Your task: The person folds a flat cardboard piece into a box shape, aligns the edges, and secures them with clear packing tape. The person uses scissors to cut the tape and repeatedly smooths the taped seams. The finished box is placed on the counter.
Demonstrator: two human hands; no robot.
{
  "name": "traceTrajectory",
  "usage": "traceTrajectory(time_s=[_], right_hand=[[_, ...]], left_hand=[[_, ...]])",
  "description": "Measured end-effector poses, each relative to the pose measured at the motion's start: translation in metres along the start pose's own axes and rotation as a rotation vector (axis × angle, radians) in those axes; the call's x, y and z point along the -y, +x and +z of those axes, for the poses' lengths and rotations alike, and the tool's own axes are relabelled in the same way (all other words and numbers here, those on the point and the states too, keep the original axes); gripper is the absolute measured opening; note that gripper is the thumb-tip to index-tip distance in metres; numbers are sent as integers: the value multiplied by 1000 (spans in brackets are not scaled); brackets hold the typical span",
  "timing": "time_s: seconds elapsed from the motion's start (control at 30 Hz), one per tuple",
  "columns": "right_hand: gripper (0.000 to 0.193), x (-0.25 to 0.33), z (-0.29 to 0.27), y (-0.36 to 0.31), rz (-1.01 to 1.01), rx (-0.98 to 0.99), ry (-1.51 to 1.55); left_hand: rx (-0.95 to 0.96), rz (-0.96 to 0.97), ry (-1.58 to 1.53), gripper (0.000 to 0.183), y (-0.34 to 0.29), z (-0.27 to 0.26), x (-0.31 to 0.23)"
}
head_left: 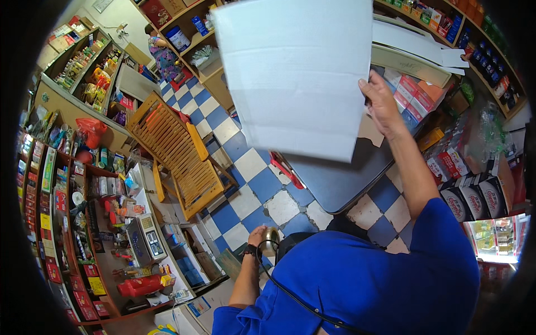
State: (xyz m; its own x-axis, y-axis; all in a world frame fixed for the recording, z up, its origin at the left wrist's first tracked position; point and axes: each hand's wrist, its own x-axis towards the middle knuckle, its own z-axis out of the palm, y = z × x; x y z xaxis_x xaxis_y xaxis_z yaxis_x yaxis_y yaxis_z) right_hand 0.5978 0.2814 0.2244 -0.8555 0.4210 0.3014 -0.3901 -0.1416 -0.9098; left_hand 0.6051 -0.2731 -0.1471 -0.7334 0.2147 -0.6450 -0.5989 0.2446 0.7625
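A large white cardboard sheet [296, 84] is held up in front of me, lightly creased across its face. My right hand [381, 106] is closed on its right edge, thumb on the near face and fingers partly hidden behind. Low at my left side is my left hand [256, 237], a dark bracelet at its wrist. It is beside a rounded, brass-coloured thing [271, 238] whose kind I cannot make out. The fingers of that hand are small and partly hidden, so their grip does not show. Beneath the sheet stands a dark grey-topped table [340, 181].
A slatted wooden folding chair [178, 159] stands on the blue-and-white tiled floor [249, 166]. To the left, a counter carries a weighing scale [146, 240] and a red flask [139, 286]. Packed boxes [474, 198] are stacked at right. Another person [163, 56] is at the back.
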Motion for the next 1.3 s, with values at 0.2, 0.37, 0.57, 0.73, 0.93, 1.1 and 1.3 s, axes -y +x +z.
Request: traceTrajectory(time_s=[0.2,0.37,0.57,0.73,0.93,1.1,1.3], right_hand=[[20,-5,5,3,-215,333,-302],[34,-116,-108,-34,-377,163,-907],[56,-219,-233,-158,756,-367,-221],[66,-213,-219,-267,948,-485,484],[62,-207,-142,-334,963,-677,393],[53,-216,-89,-339,885,-632,503],[52,-177,-116,-288,658,-659,425]], left_hand=[[-7,236,199,31,-2,-33,-2],[-8,232,-30,30,-2,-30,-16],[5,249,36,30,-24,-19,-22],[47,207,25,28,-31,-11,-18],[34,76,-56,25,-9,-7,-14],[76,147,78,25,11,-5,-19],[53,322,302,29,16,2,-26]])
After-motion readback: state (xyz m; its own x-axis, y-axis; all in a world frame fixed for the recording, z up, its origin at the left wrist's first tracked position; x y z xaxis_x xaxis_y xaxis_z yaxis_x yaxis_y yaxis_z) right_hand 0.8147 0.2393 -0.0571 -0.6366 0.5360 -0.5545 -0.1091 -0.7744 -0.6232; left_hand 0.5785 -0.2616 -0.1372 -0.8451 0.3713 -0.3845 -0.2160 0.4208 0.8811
